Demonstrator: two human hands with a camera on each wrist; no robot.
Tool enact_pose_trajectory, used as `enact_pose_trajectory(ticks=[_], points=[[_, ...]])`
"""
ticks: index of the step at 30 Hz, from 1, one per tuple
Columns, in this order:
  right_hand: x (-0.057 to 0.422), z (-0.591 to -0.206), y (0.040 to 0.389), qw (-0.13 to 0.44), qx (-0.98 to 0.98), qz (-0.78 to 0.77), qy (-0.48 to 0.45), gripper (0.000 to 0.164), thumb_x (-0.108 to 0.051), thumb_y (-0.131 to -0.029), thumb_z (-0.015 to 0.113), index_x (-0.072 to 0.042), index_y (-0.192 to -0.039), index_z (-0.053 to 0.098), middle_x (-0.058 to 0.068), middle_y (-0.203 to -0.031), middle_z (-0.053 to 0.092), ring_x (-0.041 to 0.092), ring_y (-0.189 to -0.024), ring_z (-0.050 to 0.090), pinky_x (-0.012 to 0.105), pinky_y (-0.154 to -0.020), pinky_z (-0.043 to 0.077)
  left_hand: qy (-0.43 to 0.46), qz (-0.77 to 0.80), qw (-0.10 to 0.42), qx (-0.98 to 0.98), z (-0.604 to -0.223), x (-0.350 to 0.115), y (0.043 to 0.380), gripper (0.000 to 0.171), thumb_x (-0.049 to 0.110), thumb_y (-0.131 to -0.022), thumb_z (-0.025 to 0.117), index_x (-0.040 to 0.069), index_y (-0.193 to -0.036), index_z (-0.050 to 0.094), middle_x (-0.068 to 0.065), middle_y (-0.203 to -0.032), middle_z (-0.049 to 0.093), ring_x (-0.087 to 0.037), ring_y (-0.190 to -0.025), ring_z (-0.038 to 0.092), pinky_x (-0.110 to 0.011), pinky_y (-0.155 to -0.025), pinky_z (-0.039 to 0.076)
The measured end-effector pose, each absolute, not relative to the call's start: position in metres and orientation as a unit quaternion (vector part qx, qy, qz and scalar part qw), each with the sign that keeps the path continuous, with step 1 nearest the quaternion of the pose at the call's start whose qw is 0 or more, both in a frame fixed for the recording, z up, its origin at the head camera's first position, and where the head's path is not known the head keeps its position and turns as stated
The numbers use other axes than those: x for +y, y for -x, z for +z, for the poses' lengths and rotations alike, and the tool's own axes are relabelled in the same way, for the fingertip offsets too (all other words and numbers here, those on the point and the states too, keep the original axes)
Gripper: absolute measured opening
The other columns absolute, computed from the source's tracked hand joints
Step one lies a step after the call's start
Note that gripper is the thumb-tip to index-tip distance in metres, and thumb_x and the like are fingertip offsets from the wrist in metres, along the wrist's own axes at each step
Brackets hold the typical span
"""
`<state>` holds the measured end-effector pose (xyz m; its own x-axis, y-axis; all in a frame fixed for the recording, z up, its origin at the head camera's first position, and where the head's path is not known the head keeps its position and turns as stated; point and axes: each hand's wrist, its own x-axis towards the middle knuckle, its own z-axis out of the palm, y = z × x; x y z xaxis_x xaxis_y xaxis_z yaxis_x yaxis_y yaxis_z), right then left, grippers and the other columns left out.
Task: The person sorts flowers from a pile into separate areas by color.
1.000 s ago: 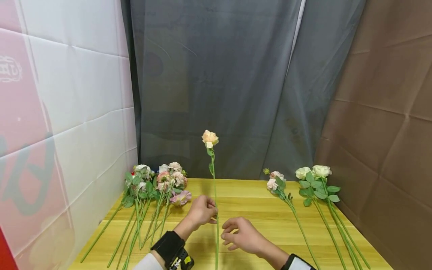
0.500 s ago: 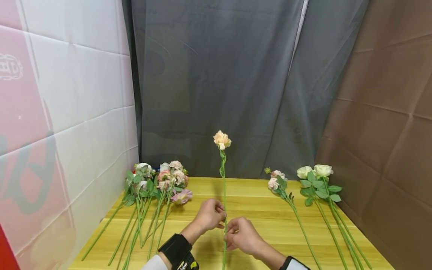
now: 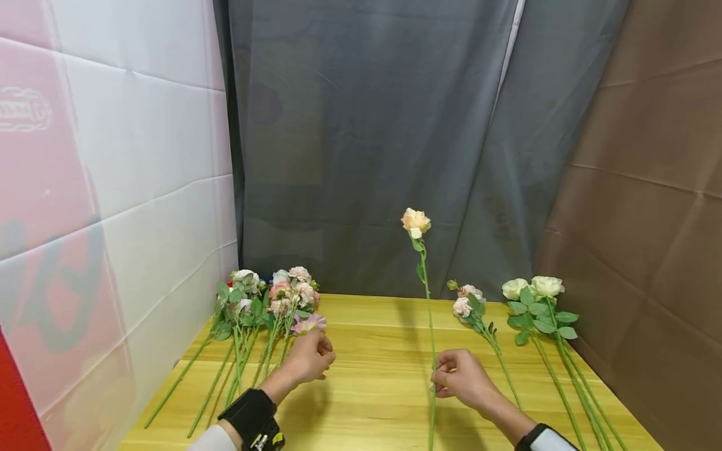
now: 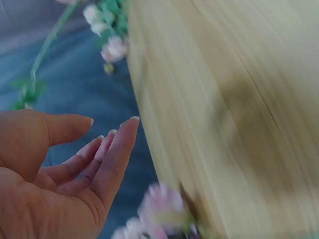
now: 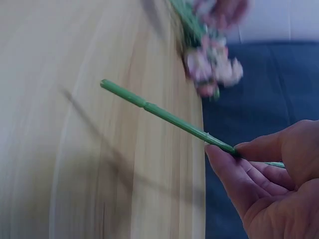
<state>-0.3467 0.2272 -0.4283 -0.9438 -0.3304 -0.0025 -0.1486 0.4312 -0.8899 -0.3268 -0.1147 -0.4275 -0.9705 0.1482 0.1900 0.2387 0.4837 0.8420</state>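
Note:
In the head view a peach rose [image 3: 415, 223] stands nearly upright, tilted slightly to the left, on a long green stem [image 3: 431, 338]. My right hand [image 3: 464, 379] pinches that stem low down between thumb and fingers. The right wrist view shows the stem's cut end [image 5: 122, 93] sticking out past the fingertips, above the table. My left hand [image 3: 307, 358] is at the left, near a pink-purple flower [image 3: 309, 322]. It holds nothing; in the left wrist view its thumb and fingers [image 4: 117, 154] are apart and loosely bent.
A bunch of white flowers [image 3: 246, 275] and pink flowers [image 3: 301, 292] lies at the left of the wooden table [image 3: 372, 401]. Pale pink flowers [image 3: 462, 307] and cream roses [image 3: 547, 286] lie at the right. Fabric walls stand at the back, left and right, the back one a grey curtain [image 3: 361, 156].
My right hand has taken the rose's stem and carried it to the right. My left hand has let go of the stem and moved left, toward the pink flowers.

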Motion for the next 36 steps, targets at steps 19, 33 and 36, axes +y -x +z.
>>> enact_pose_trajectory(ticks=[19,33,36], points=[[0.34,-0.451,0.366,0.046,0.934,-0.354,0.001,0.03,0.01,-0.082,0.062,-0.009,-0.063,0.05,0.005,-0.057,0.049,0.022,-0.053,0.06,0.033,-0.048,0.053,-0.09,-0.326,0.077,-0.938,-0.45,-0.26,0.314,0.012,-0.001,-0.088,0.064,-0.011,-0.088,0.057,0.0,-0.056,0.035,-0.013,-0.047,0.034,-0.028,-0.049,0.033],[0.35,-0.48,0.379,0.06,0.967,-0.246,0.037,0.013,0.007,-0.08,0.054,-0.005,-0.076,0.051,0.007,-0.064,0.053,0.016,-0.05,0.052,0.027,-0.046,0.043,-0.117,-0.348,0.052,-0.929,-0.468,-0.268,0.319,0.048,-0.012,-0.086,0.062,-0.027,-0.129,0.048,-0.007,-0.054,0.048,-0.017,-0.042,0.052,-0.027,-0.046,0.043],[0.352,-0.481,0.38,0.068,0.969,-0.234,0.035,0.008,0.005,-0.084,0.055,-0.002,-0.082,0.053,0.01,-0.071,0.055,0.021,-0.055,0.057,0.031,-0.049,0.048,-0.125,-0.372,0.037,-0.919,-0.469,-0.271,0.32,0.043,-0.012,-0.087,0.056,-0.026,-0.126,0.046,-0.005,-0.056,0.041,-0.018,-0.047,0.05,-0.029,-0.047,0.046]])
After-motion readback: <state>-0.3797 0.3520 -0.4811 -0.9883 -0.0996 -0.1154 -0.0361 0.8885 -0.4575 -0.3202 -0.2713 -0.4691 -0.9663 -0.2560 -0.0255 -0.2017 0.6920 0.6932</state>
